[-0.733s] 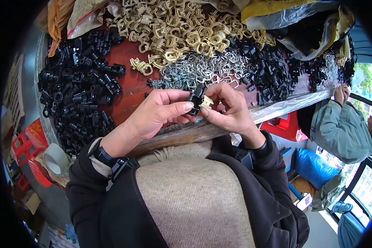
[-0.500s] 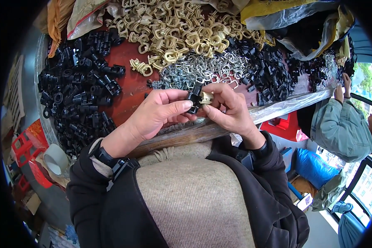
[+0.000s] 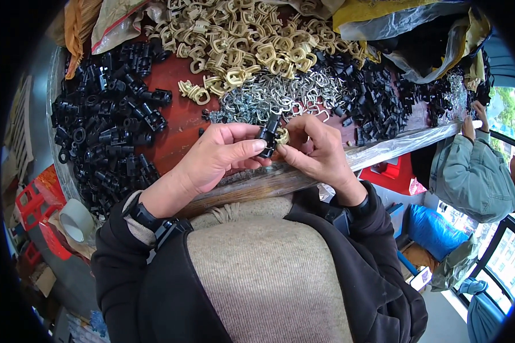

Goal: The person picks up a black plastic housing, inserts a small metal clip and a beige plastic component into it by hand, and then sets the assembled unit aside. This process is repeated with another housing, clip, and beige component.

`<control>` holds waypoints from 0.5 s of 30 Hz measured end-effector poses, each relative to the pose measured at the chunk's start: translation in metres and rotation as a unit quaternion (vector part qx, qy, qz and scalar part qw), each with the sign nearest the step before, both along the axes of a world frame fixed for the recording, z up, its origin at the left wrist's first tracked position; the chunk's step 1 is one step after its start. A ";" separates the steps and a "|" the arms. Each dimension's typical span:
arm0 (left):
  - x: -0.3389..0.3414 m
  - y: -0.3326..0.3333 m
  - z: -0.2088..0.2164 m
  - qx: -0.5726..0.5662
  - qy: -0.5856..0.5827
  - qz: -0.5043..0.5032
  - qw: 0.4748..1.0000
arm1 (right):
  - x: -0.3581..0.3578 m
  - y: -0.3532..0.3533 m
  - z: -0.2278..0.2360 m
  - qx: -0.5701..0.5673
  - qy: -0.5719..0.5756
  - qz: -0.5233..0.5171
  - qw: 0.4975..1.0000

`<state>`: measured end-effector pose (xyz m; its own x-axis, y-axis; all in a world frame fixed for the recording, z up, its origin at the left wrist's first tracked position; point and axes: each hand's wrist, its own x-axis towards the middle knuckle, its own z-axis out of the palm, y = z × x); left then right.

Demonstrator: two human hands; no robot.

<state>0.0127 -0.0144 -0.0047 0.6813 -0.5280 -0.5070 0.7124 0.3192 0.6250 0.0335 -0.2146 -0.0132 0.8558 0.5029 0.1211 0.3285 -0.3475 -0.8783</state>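
Observation:
Between the thumb and fingers of my left hand (image 3: 218, 155) is a black tubular plastic fitting (image 3: 270, 135), tilted slightly, with its upper end sticking out above the thumb. My right hand (image 3: 321, 150) pinches a small beige plastic clip (image 3: 282, 136) against the fitting's right side. Fingers partly cover the clip, so I cannot tell how far it sits on the fitting. Both hands are just above the table's near edge. Behind them lie bent metal loops (image 3: 294, 91) and a heap of matching beige clips (image 3: 240, 48).
Black fittings (image 3: 106, 120) are piled along the table's left side. Smaller black parts (image 3: 377, 97) cover the right, below a plastic-lined yellow sack (image 3: 406, 23). A wooden rail (image 3: 252, 186) edges the red table (image 3: 180, 123). At the far right, another person (image 3: 475, 171) has hands at the table.
My right hand has brought the beige clip slightly left, closer against the black fitting, and less of the clip shows now. My left hand has stayed nearly still.

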 end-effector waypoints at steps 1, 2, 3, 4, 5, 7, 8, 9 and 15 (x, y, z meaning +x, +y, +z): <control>0.000 0.000 0.000 -0.002 0.000 -0.002 1.000 | -0.001 0.000 0.001 0.000 0.001 0.000 1.000; 0.000 0.000 0.000 -0.004 0.000 -0.004 1.000 | 0.000 0.001 0.004 0.013 0.022 -0.003 1.000; 0.001 0.000 0.000 -0.005 0.000 -0.005 1.000 | 0.001 0.002 0.008 0.026 0.042 -0.008 0.999; 0.001 0.000 -0.001 -0.007 -0.003 -0.006 1.000 | 0.001 0.003 0.009 0.039 0.061 -0.012 0.997; 0.002 0.000 -0.001 -0.009 -0.006 -0.008 1.000 | 0.002 0.002 0.009 0.039 0.061 -0.012 0.997; 0.002 -0.001 -0.001 -0.010 -0.009 -0.009 1.000 | 0.004 -0.003 0.005 0.019 -0.008 0.034 0.999; 0.001 -0.001 -0.002 -0.011 -0.006 -0.009 1.000 | 0.004 -0.005 0.003 0.010 -0.042 0.057 0.997; 0.001 -0.002 -0.003 -0.012 -0.002 -0.009 1.000 | 0.004 -0.007 0.003 0.010 -0.042 0.058 0.997; 0.000 -0.002 0.000 -0.008 -0.004 -0.001 1.000 | 0.000 -0.012 0.002 0.080 0.100 0.020 0.992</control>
